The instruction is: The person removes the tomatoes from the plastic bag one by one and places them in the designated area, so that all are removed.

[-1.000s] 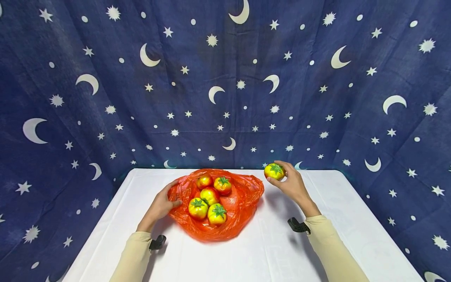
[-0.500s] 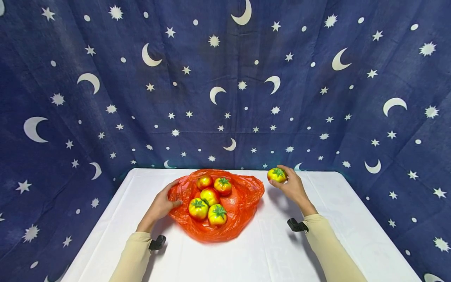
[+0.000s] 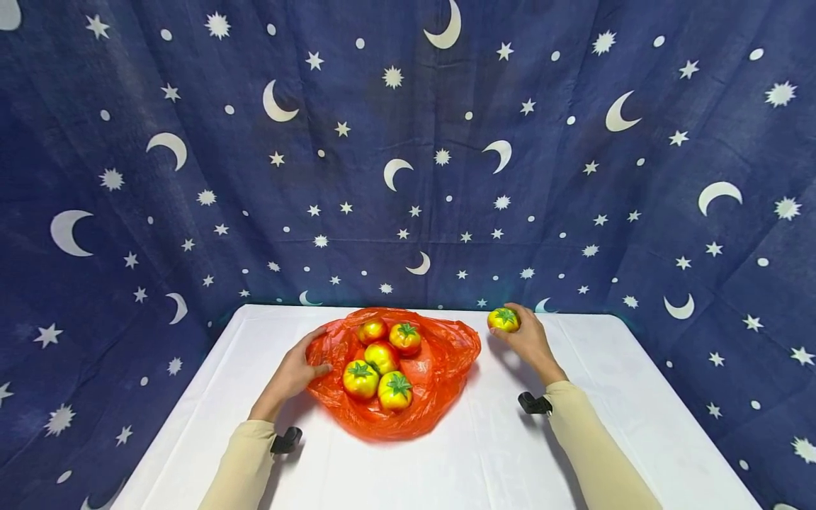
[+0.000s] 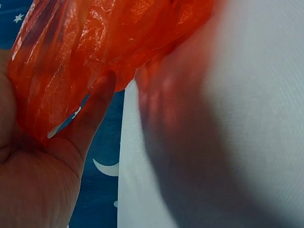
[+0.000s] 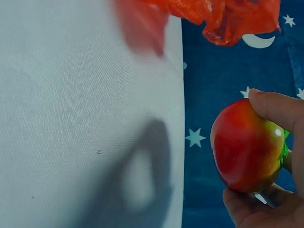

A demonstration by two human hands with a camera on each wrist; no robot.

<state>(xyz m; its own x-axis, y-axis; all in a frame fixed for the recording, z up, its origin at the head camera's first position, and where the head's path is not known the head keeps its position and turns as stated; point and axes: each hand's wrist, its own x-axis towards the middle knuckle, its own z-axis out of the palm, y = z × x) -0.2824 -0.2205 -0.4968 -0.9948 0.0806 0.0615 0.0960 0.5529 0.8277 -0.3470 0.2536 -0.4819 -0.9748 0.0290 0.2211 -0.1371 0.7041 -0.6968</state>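
Note:
A crinkled red plastic bag (image 3: 440, 382) lies spread wide at its mouth on the white table. Several shiny yellow-red tomatoes (image 3: 395, 391) with green leafy tops sit inside it. At the bag's left side, my left hand (image 3: 295, 367) holds the edge, and the left wrist view shows the thin plastic (image 4: 61, 61) between thumb and fingers. My right hand (image 3: 530, 338) pinches another tomato (image 3: 503, 319) between thumb and fingertips, right of the bag. From the right wrist, this tomato (image 5: 244, 147) shows its red underside, held above its shadow on the cloth.
The white-covered table (image 3: 408, 474) has its far edge just behind the bag and the right hand. A dark blue curtain (image 3: 357, 177) with moons and stars surrounds it at the back and sides. Each wrist carries a small black camera (image 3: 534, 404).
My right hand has moved a little to the right and lower in the head view, taking the tomato farther from the bag. The left hand and bag have stayed in place.

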